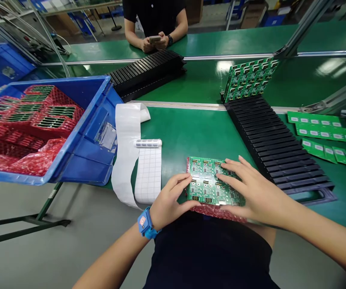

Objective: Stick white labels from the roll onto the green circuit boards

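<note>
Head view: far L of hands, blue plastic bin (55,83) w/ red anti-static bags (25,160) & boards inside; just L of L hand, white label sheet (148,176) w/ small label roll (147,143) on top. L hand (171,196), blue wrist strap (144,223) on, grasps L side of green PCB panel (205,182); R hand (253,190) grasps R side, fingers spread on top. Panel sits on red bubble bag (217,212) between hands. R of R hand, black slotted rack (278,148), upright PCBs (249,79) at far end; further R, green labelled boards (321,130). Far ahead, co-worker's hands (153,45) hold phone (154,39).
</note>
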`<state>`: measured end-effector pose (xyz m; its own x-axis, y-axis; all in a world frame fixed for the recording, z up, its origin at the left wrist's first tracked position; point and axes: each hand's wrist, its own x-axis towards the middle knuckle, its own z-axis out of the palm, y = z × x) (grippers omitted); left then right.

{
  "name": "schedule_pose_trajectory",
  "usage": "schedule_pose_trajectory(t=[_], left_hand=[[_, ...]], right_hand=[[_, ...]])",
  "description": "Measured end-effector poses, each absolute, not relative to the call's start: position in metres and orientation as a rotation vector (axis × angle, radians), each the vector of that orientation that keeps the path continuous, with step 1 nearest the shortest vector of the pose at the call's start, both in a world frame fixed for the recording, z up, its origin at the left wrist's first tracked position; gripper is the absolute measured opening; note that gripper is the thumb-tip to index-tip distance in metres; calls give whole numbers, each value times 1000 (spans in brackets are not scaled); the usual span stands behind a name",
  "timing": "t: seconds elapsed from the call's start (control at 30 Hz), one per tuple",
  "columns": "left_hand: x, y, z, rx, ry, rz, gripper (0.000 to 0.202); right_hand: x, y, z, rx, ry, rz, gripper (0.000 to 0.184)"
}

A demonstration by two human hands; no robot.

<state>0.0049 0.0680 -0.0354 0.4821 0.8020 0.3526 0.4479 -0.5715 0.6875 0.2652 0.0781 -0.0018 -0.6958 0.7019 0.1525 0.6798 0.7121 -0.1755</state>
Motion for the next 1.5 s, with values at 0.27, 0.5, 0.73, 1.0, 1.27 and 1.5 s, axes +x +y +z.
schedule_pose_trajectory(t=[0.27, 0.5, 0.73, 1.0, 1.27, 1.5], left_hand=[[6, 71, -32, 2140, 1035, 965, 64], [6, 72, -28, 2119, 1062, 960, 64], [7, 70, -33, 2129, 1061, 958, 65], [4, 67, -38, 2043, 1082, 934, 72], [5, 64, -38, 2247, 1026, 988, 40], [5, 62, -40, 2273, 1038, 1030, 39]], right_hand=[[269, 85, 6, -1083, -2718, 255, 59], [271, 88, 10, -1088, -2694, 332, 62], [268, 88, 10, -1130, -2669, 440, 65], [275, 104, 40, -1052, -2659, 513, 39], [255, 244, 29, -1376, -2569, 447, 25], [254, 203, 13, -1336, -2563, 373, 69]])
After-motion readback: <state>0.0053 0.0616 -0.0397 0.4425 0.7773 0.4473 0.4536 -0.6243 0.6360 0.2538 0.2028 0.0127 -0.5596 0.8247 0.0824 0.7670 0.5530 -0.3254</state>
